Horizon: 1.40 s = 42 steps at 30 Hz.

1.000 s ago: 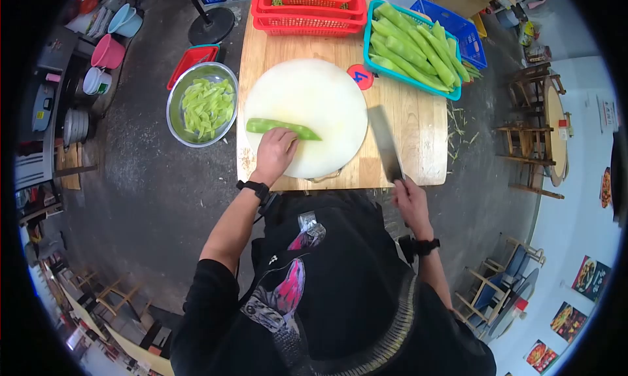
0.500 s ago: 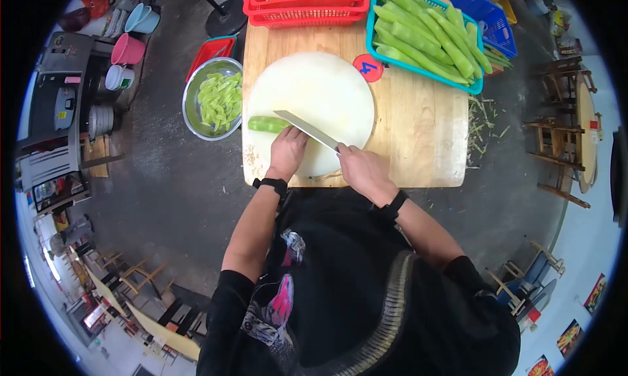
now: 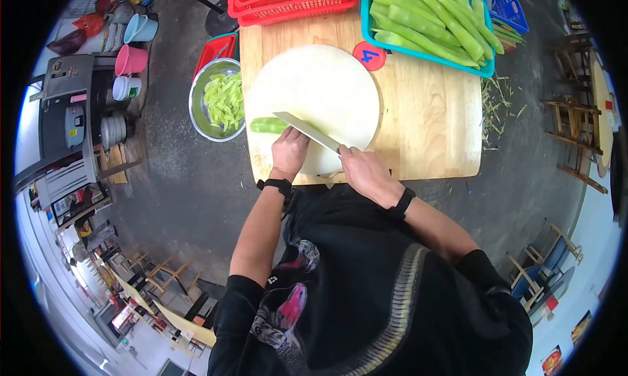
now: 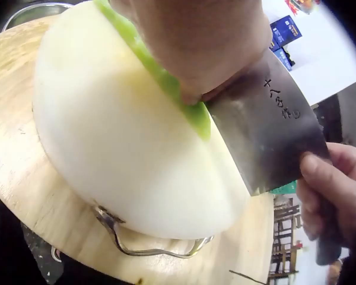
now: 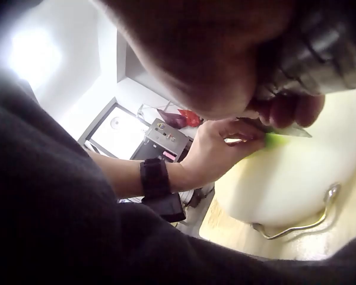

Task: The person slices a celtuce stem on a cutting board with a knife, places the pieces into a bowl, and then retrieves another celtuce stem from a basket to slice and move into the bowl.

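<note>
A peeled green celtuce stem (image 3: 265, 125) lies along the near left part of the round white cutting board (image 3: 333, 75). My left hand (image 3: 288, 152) holds it down with bent fingers, hiding its middle. My right hand (image 3: 369, 173) grips the handle of a cleaver (image 3: 306, 130), whose wide blade crosses over the stem beside the left fingers. In the left wrist view the blade (image 4: 273, 130) stands tilted against the left knuckles, with the stem's pointed end (image 4: 199, 122) in front of it. The right wrist view shows the left thumb and fingers around the stem (image 5: 274, 141).
A steel bowl (image 3: 198, 108) of cut green slices stands left of the wooden table (image 3: 432, 127). At the back right, a teal basket (image 3: 425, 52) holds several peeled stems (image 3: 432, 23). Stacked red baskets (image 3: 294, 11) stand behind the board, near a red tag (image 3: 369, 55).
The right hand has swung the cleaver leftward from beside the board onto the stem next to the left hand. Over the last half second both hands stay nearly in place while the head view shifts.
</note>
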Available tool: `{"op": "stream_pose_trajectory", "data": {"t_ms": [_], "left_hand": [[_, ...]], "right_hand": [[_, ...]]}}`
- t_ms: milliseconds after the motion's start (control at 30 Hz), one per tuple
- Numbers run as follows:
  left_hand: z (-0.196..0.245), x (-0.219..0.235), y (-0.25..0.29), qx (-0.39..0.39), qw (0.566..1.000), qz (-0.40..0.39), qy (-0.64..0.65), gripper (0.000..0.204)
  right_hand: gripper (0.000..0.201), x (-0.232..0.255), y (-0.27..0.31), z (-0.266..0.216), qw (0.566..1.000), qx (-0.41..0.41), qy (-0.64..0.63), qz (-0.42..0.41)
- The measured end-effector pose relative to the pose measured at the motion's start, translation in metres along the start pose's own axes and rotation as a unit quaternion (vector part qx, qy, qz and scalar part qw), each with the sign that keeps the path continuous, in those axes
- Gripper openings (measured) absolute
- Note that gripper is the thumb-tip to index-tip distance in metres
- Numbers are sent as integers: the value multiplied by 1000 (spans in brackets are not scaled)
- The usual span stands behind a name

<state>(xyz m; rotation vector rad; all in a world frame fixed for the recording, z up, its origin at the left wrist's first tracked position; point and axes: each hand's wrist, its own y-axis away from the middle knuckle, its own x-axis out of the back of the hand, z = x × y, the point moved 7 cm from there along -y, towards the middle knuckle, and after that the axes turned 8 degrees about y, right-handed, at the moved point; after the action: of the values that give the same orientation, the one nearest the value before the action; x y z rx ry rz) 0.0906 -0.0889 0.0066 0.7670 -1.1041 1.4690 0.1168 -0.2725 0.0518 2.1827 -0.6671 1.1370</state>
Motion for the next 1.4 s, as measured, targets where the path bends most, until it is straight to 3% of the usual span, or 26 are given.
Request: {"op": "stream_pose_trajectory", "data": {"t_ms": [333, 533, 1033, 1400], "left_hand": [[-8, 5, -6, -49, 998, 6, 32, 7], [-12, -5, -2, -9, 998, -43, 47, 12], [-6, -2, -4, 5, 1000, -8, 26, 6], [-6, -2, -4, 18, 999, 0, 32, 12]], "right_hand": [[18, -7, 3, -9, 999, -25, 26, -13], [17, -4, 5, -14, 999, -24, 30, 2], [18, -4, 6, -4, 999, -10, 51, -8], [22, -6, 5, 0, 999, -2, 43, -10]]}}
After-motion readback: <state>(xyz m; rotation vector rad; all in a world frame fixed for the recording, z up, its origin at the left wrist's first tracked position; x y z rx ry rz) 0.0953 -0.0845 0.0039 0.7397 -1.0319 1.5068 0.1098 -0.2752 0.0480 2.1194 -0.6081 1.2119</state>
